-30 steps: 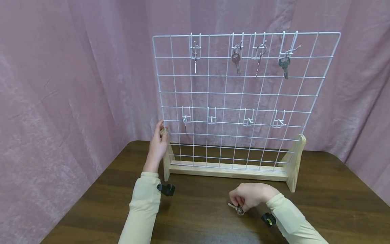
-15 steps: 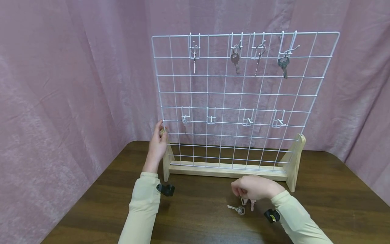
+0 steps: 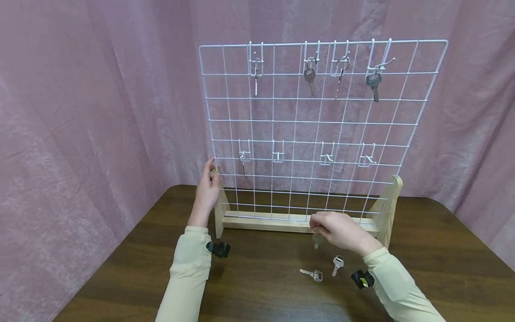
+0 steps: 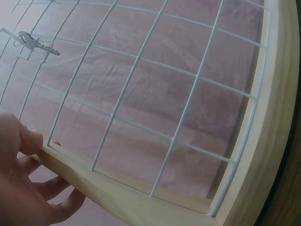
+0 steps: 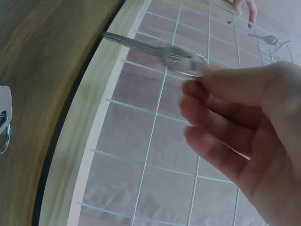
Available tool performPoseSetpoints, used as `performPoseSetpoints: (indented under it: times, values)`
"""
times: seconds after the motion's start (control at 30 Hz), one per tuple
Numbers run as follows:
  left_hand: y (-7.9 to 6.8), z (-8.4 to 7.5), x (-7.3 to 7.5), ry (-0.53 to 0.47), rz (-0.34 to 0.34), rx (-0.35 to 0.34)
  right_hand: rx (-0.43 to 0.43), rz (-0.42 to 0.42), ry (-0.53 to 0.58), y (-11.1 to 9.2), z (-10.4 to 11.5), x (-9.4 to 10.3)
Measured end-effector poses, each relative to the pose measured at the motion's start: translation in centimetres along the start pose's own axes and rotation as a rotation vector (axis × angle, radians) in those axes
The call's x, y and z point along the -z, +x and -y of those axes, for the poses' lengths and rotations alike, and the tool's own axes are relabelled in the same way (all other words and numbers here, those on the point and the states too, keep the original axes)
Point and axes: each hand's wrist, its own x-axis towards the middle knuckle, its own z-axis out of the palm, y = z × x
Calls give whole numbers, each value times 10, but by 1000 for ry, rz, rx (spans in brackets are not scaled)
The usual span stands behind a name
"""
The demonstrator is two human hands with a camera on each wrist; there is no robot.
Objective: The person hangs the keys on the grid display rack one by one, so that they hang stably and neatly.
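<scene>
A silver metal key (image 5: 178, 58) hangs from the pinching fingers (image 5: 195, 110) of the right hand (image 3: 339, 229). Lower than these fingers, two loose silver keys (image 3: 318, 276) lie on the brown wooden desk (image 3: 257, 277). Beyond the fingers stands a white wire grid (image 3: 295, 121); the left hand (image 3: 207, 194) grips its pale wooden upright (image 4: 108, 194).

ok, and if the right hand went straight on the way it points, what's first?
Likely the wire grid, low down, ahead and left of the right hand; depth is unclear, so the wooden base bar could come first.
</scene>
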Motion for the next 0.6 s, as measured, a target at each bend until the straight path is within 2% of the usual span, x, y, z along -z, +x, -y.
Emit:
performPoseSetpoints:
  times: [0.23,0.47,0.6]
  values:
    - [-1,0,3,15,2,17,-98,-127,8,5,5,1]
    - [-2,-3,4,7,-2,20,-94,-309,18,8,5,12]
    - [-2,-3,2,-6,-2,20,-83,-382,29,13,7,22]
